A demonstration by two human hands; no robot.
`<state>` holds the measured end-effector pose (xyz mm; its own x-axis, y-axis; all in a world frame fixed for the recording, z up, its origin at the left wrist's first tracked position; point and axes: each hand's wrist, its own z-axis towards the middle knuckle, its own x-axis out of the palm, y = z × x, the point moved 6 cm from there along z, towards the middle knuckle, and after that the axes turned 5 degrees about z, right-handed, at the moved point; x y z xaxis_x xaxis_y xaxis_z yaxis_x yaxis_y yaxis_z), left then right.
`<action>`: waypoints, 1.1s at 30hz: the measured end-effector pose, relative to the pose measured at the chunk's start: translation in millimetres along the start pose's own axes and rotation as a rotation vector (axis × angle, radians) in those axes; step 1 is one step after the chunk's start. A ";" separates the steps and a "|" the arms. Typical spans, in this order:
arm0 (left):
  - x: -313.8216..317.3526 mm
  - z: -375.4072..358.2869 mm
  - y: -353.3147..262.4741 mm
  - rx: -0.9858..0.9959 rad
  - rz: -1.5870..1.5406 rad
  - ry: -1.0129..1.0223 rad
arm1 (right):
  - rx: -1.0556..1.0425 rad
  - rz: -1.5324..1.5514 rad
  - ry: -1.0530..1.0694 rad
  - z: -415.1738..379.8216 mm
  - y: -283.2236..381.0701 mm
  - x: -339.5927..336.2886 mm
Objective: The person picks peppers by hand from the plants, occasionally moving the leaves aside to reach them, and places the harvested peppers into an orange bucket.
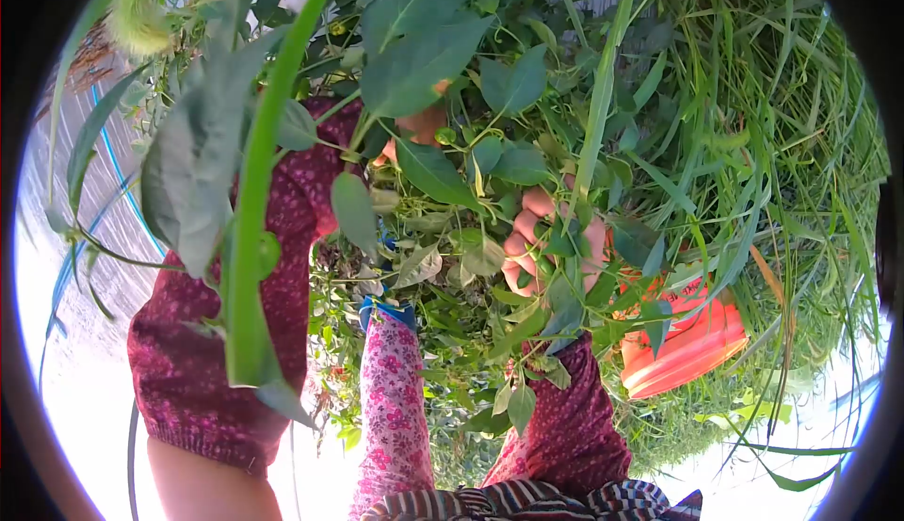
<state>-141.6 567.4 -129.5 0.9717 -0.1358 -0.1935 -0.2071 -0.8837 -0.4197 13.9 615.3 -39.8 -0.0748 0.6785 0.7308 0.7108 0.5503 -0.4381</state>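
Note:
My right hand (554,243) is right of centre among the leaves, its fingers curled around small green peppers (524,278). Leaves cover part of that hand. My left hand (422,127) reaches into the plant at upper centre, mostly hidden behind large green leaves (424,64); what its fingers do cannot be made out. A small round green fruit (444,136) hangs just right of it. Patterned maroon sleeves (221,333) cover both forearms.
A red-orange bag or container (683,337) lies at the right, partly under grass. Tall grass (753,125) fills the right side. A leg in floral cloth (394,398) with a blue shoe (388,314) stands at lower centre. Long blades cross the near left.

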 end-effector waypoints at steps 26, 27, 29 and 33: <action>-52.3 -166.4 -59.6 0.445 1.062 -0.344 | -0.260 -1.072 -0.494 -24.2 15.3 22.2; -51.3 -167.4 -61.6 0.517 0.932 -0.370 | -0.356 -1.034 -0.476 -30.5 21.5 19.3; -43.6 -172.6 -74.8 0.500 0.470 -0.349 | -0.406 -0.998 -0.563 -57.8 33.4 26.1; -5.6 -201.5 -116.9 0.156 -0.209 0.009 | -0.444 -0.735 -0.632 -125.5 45.7 24.0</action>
<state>-99.8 581.2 99.3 0.9960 0.0381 -0.0806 -0.0160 -0.8134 -0.5814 132.4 595.7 23.5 -0.8476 0.4522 0.2776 0.5256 0.7869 0.3232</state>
